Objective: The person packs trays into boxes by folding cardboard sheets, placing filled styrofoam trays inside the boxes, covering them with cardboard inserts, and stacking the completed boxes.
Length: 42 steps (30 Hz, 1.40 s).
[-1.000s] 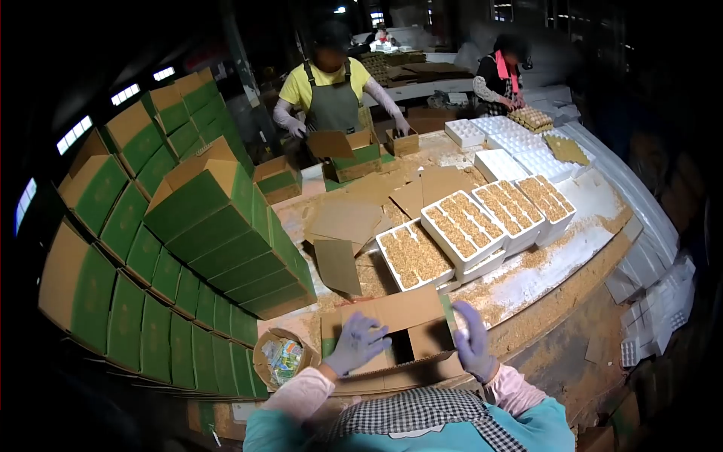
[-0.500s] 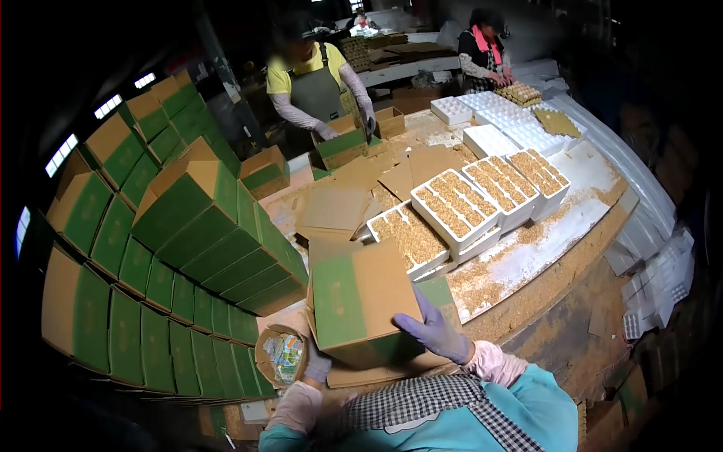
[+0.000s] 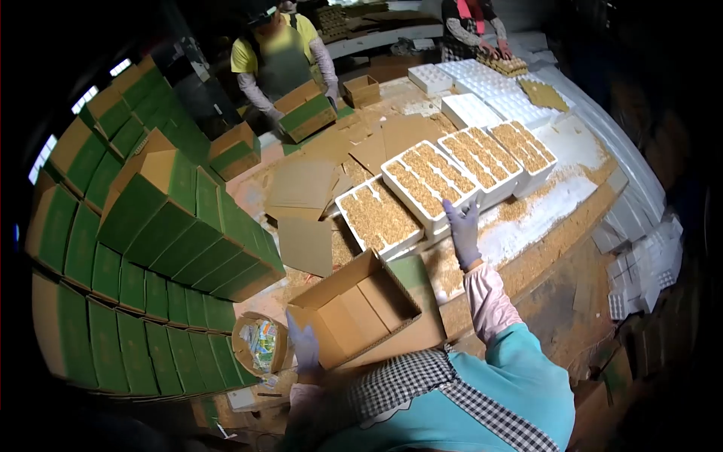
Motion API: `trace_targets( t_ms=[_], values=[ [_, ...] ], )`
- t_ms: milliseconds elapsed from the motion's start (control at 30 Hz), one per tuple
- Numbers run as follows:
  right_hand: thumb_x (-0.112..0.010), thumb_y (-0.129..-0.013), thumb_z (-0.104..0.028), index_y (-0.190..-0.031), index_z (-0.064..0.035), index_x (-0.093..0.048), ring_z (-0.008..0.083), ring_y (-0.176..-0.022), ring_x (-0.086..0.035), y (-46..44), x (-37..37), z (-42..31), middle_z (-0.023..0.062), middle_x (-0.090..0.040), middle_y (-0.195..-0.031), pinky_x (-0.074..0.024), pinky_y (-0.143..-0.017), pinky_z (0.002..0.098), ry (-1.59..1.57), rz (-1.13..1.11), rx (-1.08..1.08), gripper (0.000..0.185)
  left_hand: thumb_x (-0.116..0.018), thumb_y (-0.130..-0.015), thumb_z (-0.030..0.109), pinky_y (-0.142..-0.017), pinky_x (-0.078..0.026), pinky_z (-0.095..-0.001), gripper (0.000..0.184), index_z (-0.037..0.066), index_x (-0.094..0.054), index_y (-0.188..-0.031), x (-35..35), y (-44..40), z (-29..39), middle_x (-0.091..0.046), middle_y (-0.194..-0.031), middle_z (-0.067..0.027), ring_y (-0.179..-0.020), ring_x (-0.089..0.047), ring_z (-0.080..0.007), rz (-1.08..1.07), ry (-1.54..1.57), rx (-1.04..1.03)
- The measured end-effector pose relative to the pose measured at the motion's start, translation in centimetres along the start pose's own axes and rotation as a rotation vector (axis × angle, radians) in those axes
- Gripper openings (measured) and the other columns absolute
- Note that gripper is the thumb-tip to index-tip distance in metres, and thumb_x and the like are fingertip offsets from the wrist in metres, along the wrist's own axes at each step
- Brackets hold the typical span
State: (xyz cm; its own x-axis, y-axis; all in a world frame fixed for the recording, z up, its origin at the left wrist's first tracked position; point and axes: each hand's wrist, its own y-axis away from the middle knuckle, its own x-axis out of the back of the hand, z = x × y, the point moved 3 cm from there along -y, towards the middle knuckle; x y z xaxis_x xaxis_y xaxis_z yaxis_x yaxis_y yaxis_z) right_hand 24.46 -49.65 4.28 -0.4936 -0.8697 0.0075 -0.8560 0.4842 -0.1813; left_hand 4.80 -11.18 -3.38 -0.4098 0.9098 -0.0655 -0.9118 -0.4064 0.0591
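An open cardboard box (image 3: pixel 354 305) sits in front of me with its brown inside facing up; no contents show in it. Gloved, my left hand (image 3: pixel 303 345) lies along the box's left wall, fingers stretched out. My right hand (image 3: pixel 463 232) reaches forward, fingers spread, at the near right corner of a white foam tray (image 3: pixel 429 184) filled with wood-shaving-like material. Whether it touches the tray's rim I cannot tell. Left of that tray, a second filled foam tray (image 3: pixel 379 217) sits just beyond the box.
Green-and-brown boxes (image 3: pixel 177 218) are stacked at the left. A small carton of colourful packets (image 3: pixel 263 345) stands beside my left hand. Loose cardboard sheets (image 3: pixel 305 245) lie ahead. Across the table, a co-worker (image 3: pixel 282 64) handles a box; another person (image 3: pixel 474 30) works with an egg tray (image 3: pixel 503 66).
The box has turned over, so its opening now faces up. My right hand has left it and moved forward to the foam tray. My left hand stays at the box's left side.
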Motion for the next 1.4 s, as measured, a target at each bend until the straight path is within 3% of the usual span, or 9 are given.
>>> trace_targets(
  t_ms=[133, 333, 600, 800, 967, 1167, 1233, 1267, 1400],
  values=[
    [-0.072, -0.084, -0.044, -0.069, -0.0014, -0.063, 0.0139, -0.064, -0.054, -8.8, -1.5, 16.5, 0.0038, -0.052, -0.059, -0.0430, -0.057, 0.0331, 0.731, 0.185, 0.138, 0.046, -0.046, -0.088, 0.001, -0.101, -0.041, -0.0326, 0.072, -0.001, -0.012, -0.151, -1.3, -0.3, 2.8, -0.039, -0.142, -0.0191, -0.125, -0.043, -0.0253, -0.069, -0.269, -0.002],
    [-0.070, -0.087, -0.030, -0.116, 0.0028, -0.053, 0.0120, -0.068, -0.060, -3.4, 4.7, 12.9, 0.0059, -0.063, -0.090, -0.0497, -0.056, 0.0240, -0.144, -0.106, -0.411, 0.047, -0.048, -0.087, 0.006, -0.101, -0.042, -0.0345, 0.071, -0.004, -0.016, -0.150, 2.7, -2.5, -2.6, -0.045, -0.139, -0.0214, -0.120, -0.050, -0.0313, 0.064, -0.576, -0.148],
    [-0.052, -0.097, -0.024, -0.144, 0.0074, -0.021, 0.0220, -0.128, -0.037, -1.0, 3.2, 11.0, 0.0182, -0.031, -0.146, -0.0307, -0.107, 0.0316, -0.333, -0.108, -0.049, 0.064, -0.042, -0.083, 0.002, -0.105, -0.038, -0.0373, 0.071, -0.003, -0.018, -0.149, 0.3, -1.4, -1.7, -0.040, -0.143, -0.0249, -0.129, -0.045, -0.0339, 0.025, -0.454, -0.027],
    [-0.047, -0.096, -0.019, -0.143, 0.0016, -0.032, 0.0221, -0.118, -0.052, 4.0, 4.4, -1.9, 0.0143, -0.050, -0.132, -0.0441, -0.099, 0.0343, -0.531, -0.445, -0.288, 0.054, -0.044, -0.087, 0.004, -0.107, -0.036, -0.0363, 0.066, -0.003, -0.021, -0.149, 1.2, -2.8, -6.1, -0.038, -0.145, -0.0264, -0.129, -0.043, -0.0368, 0.104, -0.198, 0.006],
    [-0.056, -0.087, -0.016, -0.148, -0.0017, -0.027, 0.0215, -0.120, -0.050, 9.0, 0.8, -10.0, 0.0102, -0.048, -0.137, -0.0385, -0.102, 0.0336, -0.232, -0.792, -0.286, 0.069, -0.044, -0.100, 0.002, -0.099, -0.037, -0.0207, 0.051, -0.002, -0.027, -0.148, 0.8, -6.9, -11.1, -0.043, -0.133, -0.0035, -0.114, -0.045, -0.0118, -0.119, 0.416, -0.281],
    [-0.053, -0.083, -0.005, -0.151, -0.0067, -0.022, 0.0148, -0.103, -0.051, 11.6, -2.0, -10.5, 0.0067, -0.050, -0.127, -0.0449, -0.089, 0.0280, -0.024, -0.902, -0.307, 0.075, -0.045, -0.102, 0.012, -0.111, -0.028, -0.0273, 0.049, -0.001, -0.031, -0.147, 1.3, -6.4, -7.8, -0.039, -0.147, -0.0097, -0.132, -0.039, -0.0183, 0.046, 0.892, 0.045],
    [-0.054, -0.083, -0.005, -0.152, -0.0064, -0.022, 0.0140, -0.102, -0.051, 12.0, -2.8, -11.8, 0.0056, -0.050, -0.128, -0.0444, -0.090, 0.0279, -0.003, -0.934, -0.340, 0.076, -0.032, -0.105, 0.016, -0.118, -0.019, -0.0288, 0.047, -0.001, -0.025, -0.149, 3.0, -7.5, -10.8, -0.023, -0.157, -0.0049, -0.142, -0.024, -0.0160, 0.009, 0.421, -0.100],
    [-0.054, -0.083, -0.006, -0.152, -0.0066, -0.021, 0.0131, -0.102, -0.051, 12.1, -2.5, -11.5, 0.0049, -0.050, -0.129, -0.0443, -0.091, 0.0288, 0.007, -0.944, -0.370, 0.077, -0.034, -0.105, 0.013, -0.119, -0.016, -0.0291, 0.049, -0.002, -0.022, -0.149, 2.8, -7.8, -11.3, -0.020, -0.158, -0.0053, -0.143, -0.022, -0.0153, -0.062, 0.811, 0.015],
    [-0.055, -0.088, -0.009, -0.152, -0.0057, -0.021, 0.0104, -0.102, -0.051, 13.8, -3.7, -10.9, 0.0028, -0.048, -0.132, -0.0434, -0.092, 0.0268, 0.084, -0.979, -0.473, 0.073, -0.043, -0.103, 0.014, -0.112, -0.028, -0.0303, 0.046, -0.001, -0.033, -0.145, 0.2, -5.3, -6.1, -0.040, -0.146, -0.0132, -0.133, -0.037, -0.0192, 0.009, 0.301, -0.170]
  ],
)
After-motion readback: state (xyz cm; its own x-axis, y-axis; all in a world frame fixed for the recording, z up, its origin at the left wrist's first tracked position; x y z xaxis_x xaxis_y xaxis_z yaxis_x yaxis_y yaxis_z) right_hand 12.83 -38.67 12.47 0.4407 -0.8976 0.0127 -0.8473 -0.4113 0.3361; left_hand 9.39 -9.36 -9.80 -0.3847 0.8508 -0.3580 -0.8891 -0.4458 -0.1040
